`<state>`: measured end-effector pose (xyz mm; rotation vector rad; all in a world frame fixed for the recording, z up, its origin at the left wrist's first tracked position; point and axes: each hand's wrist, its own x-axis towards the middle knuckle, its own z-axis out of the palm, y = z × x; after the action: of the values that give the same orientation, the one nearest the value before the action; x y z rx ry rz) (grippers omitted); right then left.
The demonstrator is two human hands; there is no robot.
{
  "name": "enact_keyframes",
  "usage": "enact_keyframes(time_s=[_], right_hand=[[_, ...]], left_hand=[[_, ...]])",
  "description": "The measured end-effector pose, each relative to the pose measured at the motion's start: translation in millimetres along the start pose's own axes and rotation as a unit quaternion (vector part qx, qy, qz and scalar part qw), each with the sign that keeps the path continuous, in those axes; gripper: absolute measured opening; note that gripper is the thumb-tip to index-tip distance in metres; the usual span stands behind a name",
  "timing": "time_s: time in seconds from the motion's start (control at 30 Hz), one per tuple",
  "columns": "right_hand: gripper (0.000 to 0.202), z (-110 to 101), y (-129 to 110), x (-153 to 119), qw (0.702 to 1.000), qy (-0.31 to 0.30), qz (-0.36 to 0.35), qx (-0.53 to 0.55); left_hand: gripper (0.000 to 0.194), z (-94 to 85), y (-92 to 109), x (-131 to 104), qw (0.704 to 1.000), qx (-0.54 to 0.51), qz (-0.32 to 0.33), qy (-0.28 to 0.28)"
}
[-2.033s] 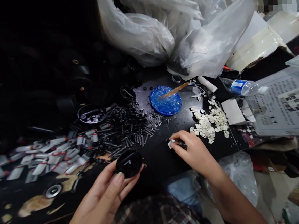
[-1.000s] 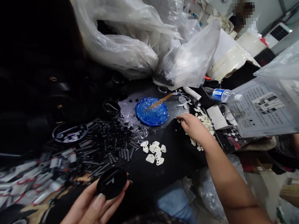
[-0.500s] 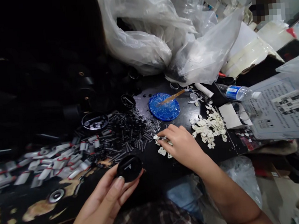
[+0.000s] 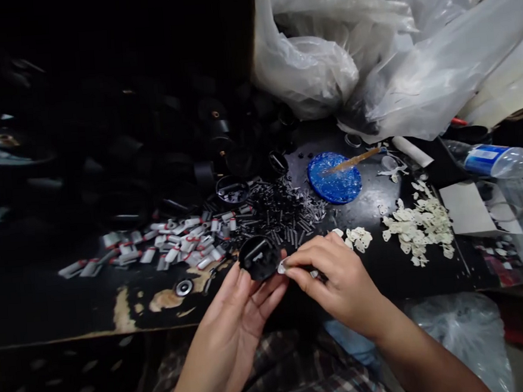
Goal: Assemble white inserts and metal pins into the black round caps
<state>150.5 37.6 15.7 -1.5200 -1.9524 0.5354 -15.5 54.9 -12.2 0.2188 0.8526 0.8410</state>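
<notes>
My left hand [image 4: 246, 304] holds a round black part [image 4: 259, 257] by its rim, its hollow side facing up. Between the thumb and fingertips of my right hand [image 4: 334, 274] is a small white piece [image 4: 282, 267], close to the right edge of the black part. A small group of flat white pieces [image 4: 358, 238] lies just beyond my right hand, and a larger pile of them [image 4: 418, 224] is farther right. Dark springs and screws [image 4: 285, 212] are heaped behind the black part.
Grey-white cylinders with red bands [image 4: 184, 243] lie at the left. A blue disc [image 4: 334, 179] carries a brush [image 4: 353, 161]. Plastic bags [image 4: 315, 73] stand behind, with a bottle [image 4: 487, 159] at the right. A metal ring [image 4: 184, 287] sits near the front edge.
My right hand has left the small group of white pieces and come beside the black part, with a white piece in its fingers. The camera view has shifted left.
</notes>
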Motion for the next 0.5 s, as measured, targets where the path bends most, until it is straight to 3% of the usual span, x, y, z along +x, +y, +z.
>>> enact_keyframes(time_s=[0.17, 0.33, 0.5], right_hand=[[0.007, 4, 1, -1, 0.999, 0.007, -0.049, -0.002], [0.005, 4, -3, 1, 0.996, 0.015, -0.073, -0.043], [0.007, 6, -5, 3, 0.994, 0.018, -0.076, -0.075]], left_hand=[[0.027, -4.6, 3, 1, 1.0, 0.022, -0.001, 0.014], [0.042, -6.6, -5, 3, 0.994, 0.062, 0.015, 0.084], [0.039, -6.2, -7, 0, 0.993, 0.103, 0.024, 0.05]])
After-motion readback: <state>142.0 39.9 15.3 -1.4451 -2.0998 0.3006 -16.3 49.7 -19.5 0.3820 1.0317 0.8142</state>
